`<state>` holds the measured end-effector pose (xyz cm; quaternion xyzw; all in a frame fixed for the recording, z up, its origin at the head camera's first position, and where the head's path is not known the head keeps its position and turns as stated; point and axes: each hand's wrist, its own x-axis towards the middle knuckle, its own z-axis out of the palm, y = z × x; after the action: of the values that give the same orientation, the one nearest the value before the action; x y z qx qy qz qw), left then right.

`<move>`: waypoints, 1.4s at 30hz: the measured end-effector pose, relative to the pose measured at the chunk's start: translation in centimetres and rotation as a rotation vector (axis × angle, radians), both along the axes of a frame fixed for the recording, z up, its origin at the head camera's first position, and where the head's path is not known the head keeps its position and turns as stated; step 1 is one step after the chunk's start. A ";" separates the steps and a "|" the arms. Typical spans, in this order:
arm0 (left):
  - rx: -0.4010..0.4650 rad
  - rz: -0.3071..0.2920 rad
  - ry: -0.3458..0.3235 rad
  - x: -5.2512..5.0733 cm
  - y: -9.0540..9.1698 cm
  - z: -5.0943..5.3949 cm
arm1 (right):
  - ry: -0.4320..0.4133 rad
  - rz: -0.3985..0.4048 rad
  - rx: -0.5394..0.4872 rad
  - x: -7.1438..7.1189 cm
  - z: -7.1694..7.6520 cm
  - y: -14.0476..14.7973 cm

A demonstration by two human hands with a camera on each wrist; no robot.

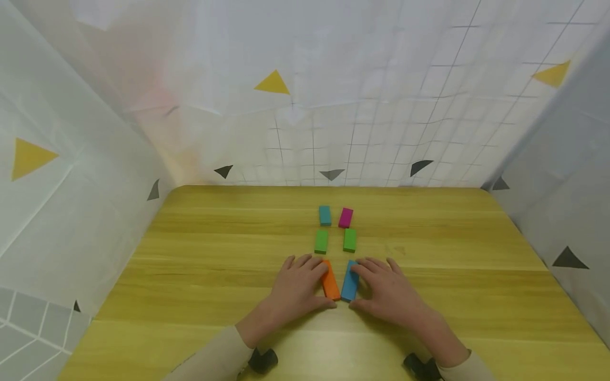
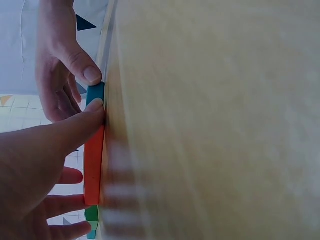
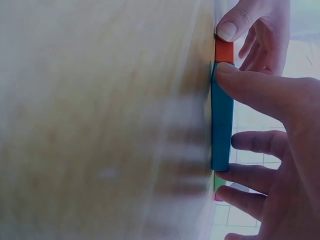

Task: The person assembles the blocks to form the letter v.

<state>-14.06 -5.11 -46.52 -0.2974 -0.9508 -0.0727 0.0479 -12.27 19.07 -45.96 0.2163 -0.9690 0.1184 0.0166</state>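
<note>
Wood-grained bench (image 1: 209, 296), yellowish, carries six rectangular blocks in two columns. Left hand (image 1: 296, 286) and right hand (image 1: 388, 291) are both occupied, each spanning one block lengthwise between thumb and fingers.

The two longest blocks are an orange block (image 1: 331, 284) and a blue block (image 1: 350, 284), plain-coloured, flat-faced and lying on the bench. They are angled to each other, near ends close together, far ends wider apart; contact between the near ends cannot be confirmed. The orange block lies at the right side of the left hand, thumb at its near end. The blue block lies at the left side of the right hand, thumb likewise at its near end.

Beyond the fingers lie two shorter blocks, a left green block (image 1: 321, 240) and a right green block (image 1: 350, 239). Farthest out are a teal block (image 1: 324, 215) and, slightly tilted, a magenta block (image 1: 346, 217).
</note>
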 end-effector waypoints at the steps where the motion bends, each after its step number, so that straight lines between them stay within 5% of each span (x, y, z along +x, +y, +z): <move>1: 0.003 -0.001 -0.001 0.0 0.0 0.0 | 0.001 0.001 -0.001 0.0 0.0 0.0; 24: 0.066 -0.006 -0.091 0.4 -0.3 0.1 | -0.033 0.007 -0.026 -0.1 0.4 0.1; 42: 0.017 -0.023 -0.076 1.4 -0.5 0.3 | 0.074 0.049 -0.050 -0.5 0.6 0.8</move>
<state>-12.70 -5.65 -46.23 -0.3052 -0.9477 -0.0924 0.0134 -12.81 19.83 -45.34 0.2436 -0.9589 0.1349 0.0547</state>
